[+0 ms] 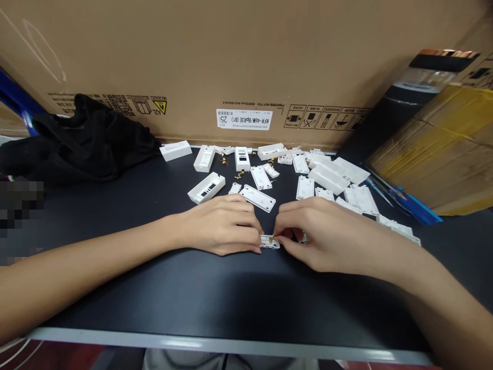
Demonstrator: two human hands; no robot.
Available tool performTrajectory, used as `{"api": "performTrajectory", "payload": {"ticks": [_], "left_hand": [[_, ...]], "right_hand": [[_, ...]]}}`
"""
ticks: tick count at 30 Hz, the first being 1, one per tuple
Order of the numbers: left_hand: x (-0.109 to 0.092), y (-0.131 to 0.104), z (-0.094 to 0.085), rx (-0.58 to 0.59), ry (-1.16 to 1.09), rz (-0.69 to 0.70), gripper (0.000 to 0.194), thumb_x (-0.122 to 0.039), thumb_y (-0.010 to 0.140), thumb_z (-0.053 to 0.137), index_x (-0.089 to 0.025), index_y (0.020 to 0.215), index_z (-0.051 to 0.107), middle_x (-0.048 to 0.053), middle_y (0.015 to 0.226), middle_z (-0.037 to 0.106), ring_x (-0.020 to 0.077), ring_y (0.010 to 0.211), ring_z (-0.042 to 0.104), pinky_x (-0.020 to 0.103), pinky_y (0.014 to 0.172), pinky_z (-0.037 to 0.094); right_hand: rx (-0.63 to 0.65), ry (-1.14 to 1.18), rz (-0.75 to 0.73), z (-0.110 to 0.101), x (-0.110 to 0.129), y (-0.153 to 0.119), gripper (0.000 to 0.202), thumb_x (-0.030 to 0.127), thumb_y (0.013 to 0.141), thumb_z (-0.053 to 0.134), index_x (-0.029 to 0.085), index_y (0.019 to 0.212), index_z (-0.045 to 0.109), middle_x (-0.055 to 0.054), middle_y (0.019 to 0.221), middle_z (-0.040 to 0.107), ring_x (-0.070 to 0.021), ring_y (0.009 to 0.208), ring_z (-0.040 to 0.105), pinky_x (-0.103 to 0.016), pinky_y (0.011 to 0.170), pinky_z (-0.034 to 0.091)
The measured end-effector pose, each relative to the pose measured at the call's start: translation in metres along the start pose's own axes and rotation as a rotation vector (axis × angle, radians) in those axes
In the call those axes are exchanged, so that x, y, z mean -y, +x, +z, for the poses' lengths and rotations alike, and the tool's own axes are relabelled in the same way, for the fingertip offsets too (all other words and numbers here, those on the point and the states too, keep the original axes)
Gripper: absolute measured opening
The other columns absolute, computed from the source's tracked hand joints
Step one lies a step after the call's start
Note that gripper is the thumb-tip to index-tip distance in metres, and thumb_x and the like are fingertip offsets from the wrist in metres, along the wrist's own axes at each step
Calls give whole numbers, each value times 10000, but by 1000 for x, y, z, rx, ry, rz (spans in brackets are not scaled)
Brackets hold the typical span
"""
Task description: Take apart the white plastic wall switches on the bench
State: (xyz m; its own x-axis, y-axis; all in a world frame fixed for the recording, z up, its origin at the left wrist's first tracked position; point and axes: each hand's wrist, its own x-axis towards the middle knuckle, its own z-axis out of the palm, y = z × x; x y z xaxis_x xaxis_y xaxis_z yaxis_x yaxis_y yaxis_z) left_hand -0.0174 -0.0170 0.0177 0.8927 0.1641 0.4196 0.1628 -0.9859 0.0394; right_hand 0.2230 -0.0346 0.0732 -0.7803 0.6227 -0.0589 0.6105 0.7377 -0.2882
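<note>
My left hand point(227, 226) is closed over the left end of a small white plastic part point(269, 244), pressing it against the dark table. At the part's right end, the thumb and index finger of my right hand point(318, 234) pinch a small brass contact piece point(271, 239), which touches the plastic. Much of the white part is hidden under my left fingers. Just beyond my hands lie a flat white plastic plate point(258, 198), an open white housing point(207, 188) and a few loose brass pieces point(239, 175).
Several white housings and covers point(329, 174) are scattered at the back and right. A black cloth point(80, 144) lies at the left. A large cardboard box point(192, 61) walls off the back. At the right are a dark cylinder point(389, 118), a taped carton point(442, 154) and a blue-handled tool point(414, 204).
</note>
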Motion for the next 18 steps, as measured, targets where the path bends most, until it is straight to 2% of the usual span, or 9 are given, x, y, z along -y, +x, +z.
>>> {"api": "performTrajectory", "payload": {"ticks": [4, 10, 13, 16, 18], "left_hand": [[0, -1, -1, 27, -8, -15, 198, -320, 1017, 547, -219, 923, 689, 43, 957, 770, 159, 857, 680, 335, 801, 452], [1, -1, 0, -17, -14, 23, 155, -307, 1000, 581, -208, 928, 675, 38, 939, 762, 153, 831, 673, 330, 794, 459], [0, -1, 0, -7, -21, 36, 186, -376, 984, 610, -202, 945, 664, 35, 899, 745, 151, 819, 669, 321, 786, 460], [-2, -1, 0, -15, -27, 38, 364, -554, 934, 618, -195, 985, 656, 44, 851, 726, 174, 794, 660, 330, 761, 462], [-2, 0, -2, -47, -11, 22, 399, -571, 950, 580, -180, 991, 652, 48, 819, 715, 182, 769, 642, 332, 737, 459]], "right_hand": [[-16, 35, -8, -4, -2, -3, 168, 131, 814, 587, 237, 820, 717, -5, 770, 702, -167, 701, 617, -289, 638, 403], [60, 50, -34, -9, -2, -3, 184, 120, 826, 577, 233, 835, 722, -1, 806, 699, -157, 710, 610, -283, 656, 410], [-16, 36, 3, -9, -6, 1, 165, 148, 866, 569, 223, 878, 716, -12, 841, 695, -161, 747, 611, -285, 671, 407], [-124, -49, 44, -4, -13, 5, 176, 186, 921, 537, 201, 926, 712, -48, 895, 676, -174, 776, 603, -300, 706, 412], [-166, -119, 45, 2, -18, 8, 192, 198, 941, 522, 186, 987, 709, -73, 942, 653, -191, 818, 599, -313, 733, 419]]}}
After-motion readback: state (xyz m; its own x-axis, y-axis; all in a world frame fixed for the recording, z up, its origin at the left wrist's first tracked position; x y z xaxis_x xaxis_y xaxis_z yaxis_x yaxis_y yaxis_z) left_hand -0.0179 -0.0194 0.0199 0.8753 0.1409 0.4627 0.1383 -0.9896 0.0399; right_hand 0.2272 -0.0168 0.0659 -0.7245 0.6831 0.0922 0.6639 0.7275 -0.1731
